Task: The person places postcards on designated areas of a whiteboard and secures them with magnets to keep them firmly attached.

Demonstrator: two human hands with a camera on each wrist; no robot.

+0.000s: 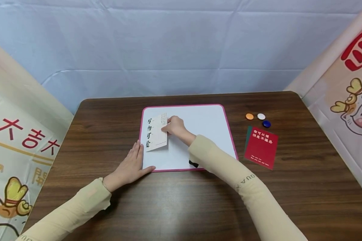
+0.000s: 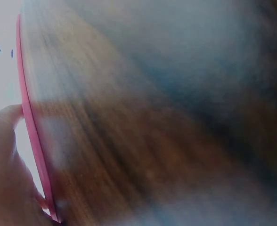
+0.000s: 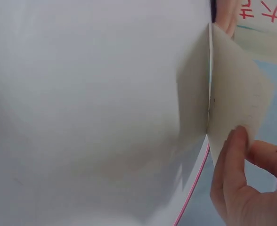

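A whiteboard (image 1: 196, 134) with a pink rim lies on the wooden table. My right hand (image 1: 177, 127) pinches the right edge of a cream card (image 1: 157, 132) bearing black characters, tilted up over the board's left part. In the right wrist view the fingers (image 3: 235, 160) and thumb hold the card (image 3: 235, 84), whose shadow falls on the board. With fingers spread, my left hand (image 1: 131, 167) rests at the board's lower left corner, its thumb over the bottom rim. Partly hidden by the right sleeve, a black object (image 1: 193, 163) sits near the board's lower edge.
Right of the board, a red card (image 1: 261, 147) with white writing overlaps a green card (image 1: 248, 137). Behind them lie an orange round piece (image 1: 249, 116), a white one (image 1: 261, 116) and a blue one (image 1: 266, 124). A pale cloth (image 1: 169, 50) hangs behind the table.
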